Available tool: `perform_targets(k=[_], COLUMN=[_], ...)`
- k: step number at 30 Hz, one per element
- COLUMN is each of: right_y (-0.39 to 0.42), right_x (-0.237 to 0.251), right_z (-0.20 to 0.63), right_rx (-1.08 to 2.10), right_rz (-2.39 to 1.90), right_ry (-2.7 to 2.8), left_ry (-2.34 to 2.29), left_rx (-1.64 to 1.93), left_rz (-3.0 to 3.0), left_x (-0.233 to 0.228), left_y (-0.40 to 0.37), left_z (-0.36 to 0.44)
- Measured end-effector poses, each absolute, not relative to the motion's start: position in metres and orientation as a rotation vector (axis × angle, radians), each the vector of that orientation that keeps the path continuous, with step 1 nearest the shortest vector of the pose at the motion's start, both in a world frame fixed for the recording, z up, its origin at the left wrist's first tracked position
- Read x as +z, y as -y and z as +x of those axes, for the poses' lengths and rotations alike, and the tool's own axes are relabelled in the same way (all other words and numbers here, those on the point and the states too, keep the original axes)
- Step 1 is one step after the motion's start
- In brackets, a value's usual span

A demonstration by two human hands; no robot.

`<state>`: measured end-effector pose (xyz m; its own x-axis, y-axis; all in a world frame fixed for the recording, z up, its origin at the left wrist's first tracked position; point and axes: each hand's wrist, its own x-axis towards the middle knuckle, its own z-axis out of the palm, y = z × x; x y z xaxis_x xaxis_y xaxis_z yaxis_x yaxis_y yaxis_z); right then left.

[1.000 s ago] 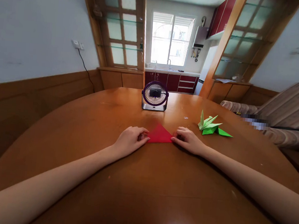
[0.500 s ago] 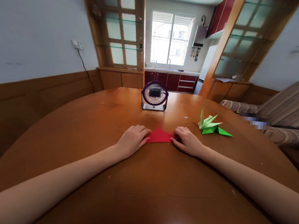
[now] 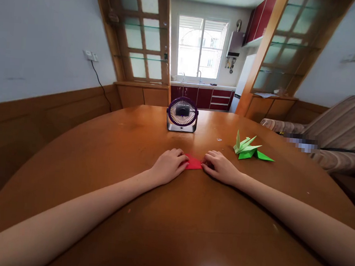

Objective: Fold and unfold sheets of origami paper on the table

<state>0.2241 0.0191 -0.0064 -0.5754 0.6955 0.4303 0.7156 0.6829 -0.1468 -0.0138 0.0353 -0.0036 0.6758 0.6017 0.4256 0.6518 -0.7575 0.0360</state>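
Here the red paper point(image 3: 194, 164) lies flat on the table point(image 3: 170, 215), pressed between the left hand point(image 3: 170, 166) and the right hand point(image 3: 221, 167), both laid palm down with fingers bent onto its edges. A sharp crease is judged best got by lining up the edges first, then running the fingertips outward along the fold. Most of the paper is covered, so its shape cannot be told. A green paper crane point(image 3: 248, 149) sits near the right hand.

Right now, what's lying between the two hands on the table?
In the head view, a red paper lies flat on the table between the left hand and right hand; both press on it.
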Motion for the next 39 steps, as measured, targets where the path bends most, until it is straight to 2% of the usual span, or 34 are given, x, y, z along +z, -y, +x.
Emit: perform_targets(k=[9, 17, 25, 28, 34, 37, 39], right_y=[-0.019, -0.018, -0.017, -0.017, -0.013, -0.012, -0.013], right_x=[-0.005, -0.007, -0.005, -0.003, -0.002, -0.002, -0.003], right_z=[0.224, 0.224, 0.226, 0.226, 0.218, 0.216, 0.216], right_rx=[-0.063, -0.051, 0.035, 0.222, 0.860, 1.096, 1.133], right_rz=[-1.060, -1.068, -1.042, -1.021, -1.044, -1.044, -1.040], right_ry=[2.436, 2.412, 2.403, 2.345, 1.941, 1.743, 1.684], left_ry=[1.106, 1.365, 1.378, 1.430, 1.699, 1.939, 2.079], left_rx=[-0.759, -1.226, -1.632, -1.863, -2.371, -2.313, -2.171], left_rz=[-2.850, -3.027, -3.231, -3.273, -3.353, -3.439, -3.492], left_x=[-0.006, -0.012, -0.009, -0.003, 0.011, 0.018, 0.018], left_y=[-0.056, -0.067, -0.066, -0.061, -0.050, -0.049, -0.050], left_z=[-0.003, -0.010, -0.013, -0.010, -0.009, -0.012, -0.014])
